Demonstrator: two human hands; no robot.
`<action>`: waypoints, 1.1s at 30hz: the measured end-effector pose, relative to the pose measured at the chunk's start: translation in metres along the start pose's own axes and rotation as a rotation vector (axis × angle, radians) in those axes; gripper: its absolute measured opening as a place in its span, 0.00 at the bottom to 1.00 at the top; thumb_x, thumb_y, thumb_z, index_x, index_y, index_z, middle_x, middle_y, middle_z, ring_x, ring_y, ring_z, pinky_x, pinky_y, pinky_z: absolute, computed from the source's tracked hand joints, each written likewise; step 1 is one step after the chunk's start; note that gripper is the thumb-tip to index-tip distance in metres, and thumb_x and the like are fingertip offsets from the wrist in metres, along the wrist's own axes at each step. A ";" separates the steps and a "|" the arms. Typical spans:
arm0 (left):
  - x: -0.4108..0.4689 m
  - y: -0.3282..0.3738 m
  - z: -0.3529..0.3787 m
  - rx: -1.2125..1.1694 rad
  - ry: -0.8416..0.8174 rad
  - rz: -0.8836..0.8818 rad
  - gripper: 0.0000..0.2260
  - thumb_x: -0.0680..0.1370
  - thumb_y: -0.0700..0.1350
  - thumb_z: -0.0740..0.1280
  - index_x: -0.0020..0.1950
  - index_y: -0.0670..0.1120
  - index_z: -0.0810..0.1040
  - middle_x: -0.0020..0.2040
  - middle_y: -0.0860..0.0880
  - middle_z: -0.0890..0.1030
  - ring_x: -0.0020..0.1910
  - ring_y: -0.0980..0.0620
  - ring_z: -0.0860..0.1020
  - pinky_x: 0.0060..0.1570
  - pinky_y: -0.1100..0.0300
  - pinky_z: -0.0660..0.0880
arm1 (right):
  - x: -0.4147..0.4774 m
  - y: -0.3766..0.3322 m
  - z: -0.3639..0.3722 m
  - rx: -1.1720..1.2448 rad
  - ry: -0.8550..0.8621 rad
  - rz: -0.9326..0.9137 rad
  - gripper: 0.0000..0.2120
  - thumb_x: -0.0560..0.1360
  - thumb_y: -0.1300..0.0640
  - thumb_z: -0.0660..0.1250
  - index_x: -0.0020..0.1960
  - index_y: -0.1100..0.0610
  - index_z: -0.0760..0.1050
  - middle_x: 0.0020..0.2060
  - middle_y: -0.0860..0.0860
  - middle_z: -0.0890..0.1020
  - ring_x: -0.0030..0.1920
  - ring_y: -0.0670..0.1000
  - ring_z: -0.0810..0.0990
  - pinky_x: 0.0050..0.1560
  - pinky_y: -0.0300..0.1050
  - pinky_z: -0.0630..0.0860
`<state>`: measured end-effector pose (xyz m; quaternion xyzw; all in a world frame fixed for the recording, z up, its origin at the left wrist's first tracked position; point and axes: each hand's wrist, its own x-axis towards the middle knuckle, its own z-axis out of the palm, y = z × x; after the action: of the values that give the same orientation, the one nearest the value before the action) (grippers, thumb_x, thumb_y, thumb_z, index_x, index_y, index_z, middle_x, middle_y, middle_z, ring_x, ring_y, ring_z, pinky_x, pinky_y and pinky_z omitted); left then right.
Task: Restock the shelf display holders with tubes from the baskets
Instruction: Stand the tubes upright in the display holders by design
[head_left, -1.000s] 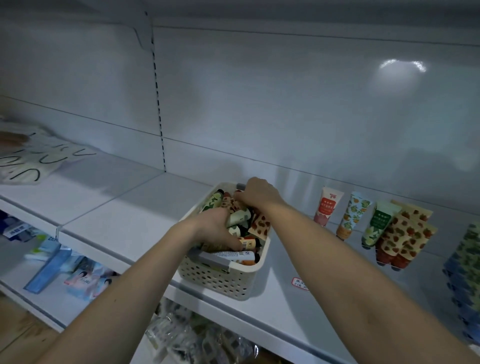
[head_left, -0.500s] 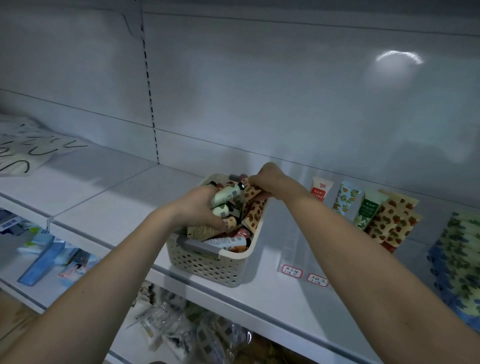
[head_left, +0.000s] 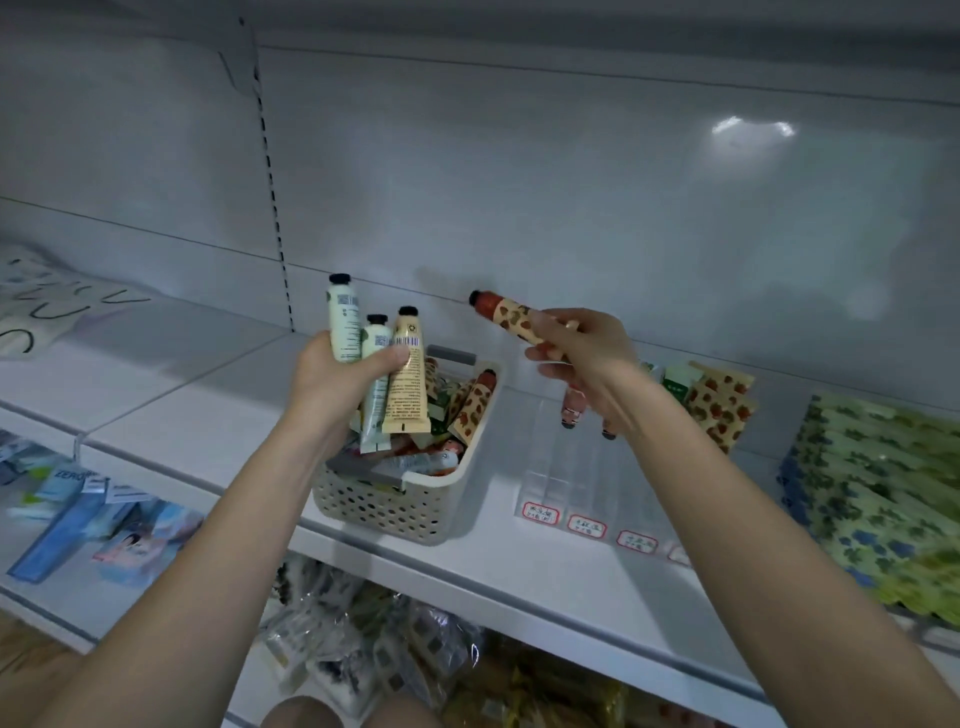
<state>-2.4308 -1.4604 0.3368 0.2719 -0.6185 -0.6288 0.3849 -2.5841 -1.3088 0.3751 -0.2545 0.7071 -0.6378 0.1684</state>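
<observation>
Above the perforated basket (head_left: 395, 506), the left hand (head_left: 332, 379) is clamping three capped tubes (head_left: 382, 358) upright. Right of the basket, the right hand (head_left: 587, 353) is gripping a strawberry-print tube (head_left: 511, 317).

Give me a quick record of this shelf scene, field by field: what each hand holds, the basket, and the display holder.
left hand: grips three tubes, caps up, above the basket
right hand: holds one spotted tube, cap pointing left
basket: on the shelf, with tubes left inside
display holder: clear, right of the basket, front slots mostly empty
price labels: red-bordered, along the holder's front
</observation>
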 end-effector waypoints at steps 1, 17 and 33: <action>-0.008 0.002 0.006 -0.045 -0.002 -0.006 0.09 0.70 0.39 0.73 0.46 0.45 0.74 0.43 0.48 0.81 0.40 0.53 0.80 0.37 0.58 0.77 | -0.007 0.001 -0.011 -0.007 0.027 0.004 0.07 0.75 0.56 0.68 0.50 0.59 0.77 0.35 0.52 0.80 0.31 0.47 0.77 0.30 0.36 0.75; -0.115 -0.040 0.096 -0.114 -0.246 -0.094 0.10 0.70 0.36 0.72 0.46 0.47 0.75 0.42 0.47 0.83 0.42 0.50 0.82 0.43 0.55 0.79 | -0.080 0.009 -0.146 -0.319 0.211 -0.025 0.10 0.74 0.52 0.68 0.43 0.59 0.76 0.34 0.54 0.78 0.30 0.47 0.77 0.30 0.35 0.76; -0.118 -0.067 0.110 -0.006 -0.264 -0.146 0.09 0.70 0.39 0.73 0.45 0.47 0.75 0.43 0.47 0.82 0.43 0.48 0.81 0.45 0.51 0.78 | -0.051 0.028 -0.159 -0.841 0.292 0.155 0.14 0.76 0.57 0.66 0.36 0.59 0.67 0.33 0.56 0.79 0.32 0.52 0.79 0.36 0.44 0.76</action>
<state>-2.4653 -1.3056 0.2647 0.2302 -0.6404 -0.6872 0.2543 -2.6365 -1.1480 0.3633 -0.1547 0.9381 -0.3099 -0.0038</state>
